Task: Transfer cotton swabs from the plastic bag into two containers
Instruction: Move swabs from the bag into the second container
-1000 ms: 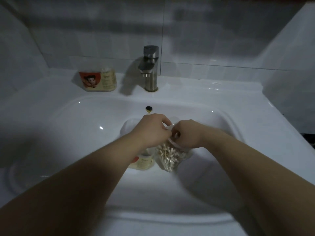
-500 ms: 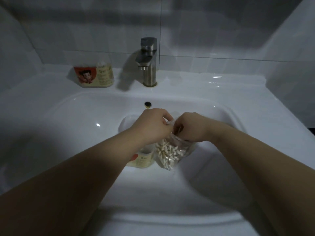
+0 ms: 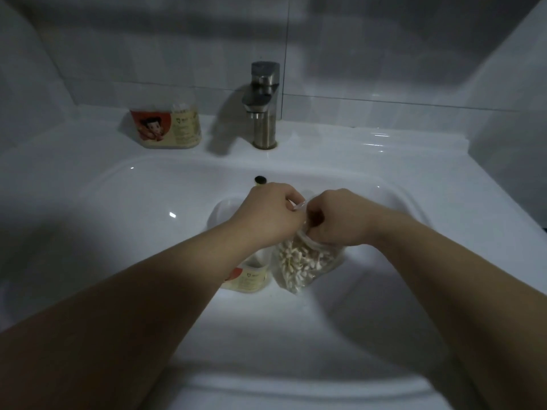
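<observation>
The plastic bag point(image 3: 306, 266) of cotton swabs point(image 3: 291, 258) hangs over the sink point(image 3: 148, 202). The left hand point(image 3: 270, 216) pinches one edge of its mouth. The right hand point(image 3: 340, 221) curls on the other edge, maybe reaching in; the light is dim. I think the bag is being opened. Next, swabs need lifting into the near container point(image 3: 251, 281) just beside it. The far container point(image 3: 168, 128) sits by the tap point(image 3: 263, 105).

Dim, soft picture; glare spots on the sink point(image 3: 171, 215), corners perhaps slightly warped.
</observation>
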### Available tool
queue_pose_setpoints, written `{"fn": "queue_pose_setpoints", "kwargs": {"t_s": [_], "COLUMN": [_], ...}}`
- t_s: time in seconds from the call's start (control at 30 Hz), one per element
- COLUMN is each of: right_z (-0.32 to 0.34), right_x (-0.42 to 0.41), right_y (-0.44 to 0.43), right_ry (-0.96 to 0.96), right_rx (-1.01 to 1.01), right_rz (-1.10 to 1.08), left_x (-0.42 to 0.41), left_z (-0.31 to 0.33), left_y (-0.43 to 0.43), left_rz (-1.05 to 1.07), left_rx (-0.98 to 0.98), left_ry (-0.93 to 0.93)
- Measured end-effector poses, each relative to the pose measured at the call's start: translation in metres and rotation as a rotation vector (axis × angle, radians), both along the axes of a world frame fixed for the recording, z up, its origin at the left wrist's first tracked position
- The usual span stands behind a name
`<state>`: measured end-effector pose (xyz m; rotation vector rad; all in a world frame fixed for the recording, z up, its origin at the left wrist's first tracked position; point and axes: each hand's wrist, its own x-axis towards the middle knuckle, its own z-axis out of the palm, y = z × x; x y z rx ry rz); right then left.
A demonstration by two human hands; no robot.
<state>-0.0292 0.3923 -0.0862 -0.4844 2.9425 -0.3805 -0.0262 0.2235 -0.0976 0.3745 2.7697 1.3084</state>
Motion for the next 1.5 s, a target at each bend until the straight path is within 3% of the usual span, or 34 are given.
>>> {"fn": "queue_pose_setpoints", "kwargs": {"t_s": [0.33,0.53,0.83,1.17,1.23,1.3,1.37,1.43,1.5], "right_z": [0.008,0.011,0.017,0.033,0.034,0.034,0.035,0.035,0.034], "right_x": [0.002,0.006,0.009,0.011,0.01,0.009,0.009,0.009,0.009], "right_y": [-0.002,0.0,-0.002,0.011,0.015,0.017,0.017,0.015,0.014], "right_ry": [-0.042,-0.053,0.063,0.246,0.225,0.217,0.211,0.218,0.243], "right_rx": [0.071,0.073,0.103,-0.295,-0.349,-0.374,-0.397,-0.398,-0.389], "right_rz": [-0.064,-0.015,0.004,-0.09,-0.113,-0.128,-0.135,-0.13,-0.128], "left_x": [-0.002,0.0,-0.007,-0.014,-0.016,-0.013,-0.008,-0.003,0.002], "left_z": [0.002,0.002,0.005,0.004,0.005,0.01,0.018,0.025,0.025], "left_y": [0.0,0.002,-0.003,-0.01,-0.01,-0.006,-0.001,0.004,0.007], "left_rz": [0.072,-0.01,0.086,0.0,-0.007,-0.006,0.028,0.009,-0.063], "left_rx": [0.063,0.099,-0.073,-0.161,-0.091,0.112,0.288,0.35,0.284], "left_ry": [0.004,-0.142,0.048,0.014,-0.005,-0.016,0.09,0.184,0.214]}}
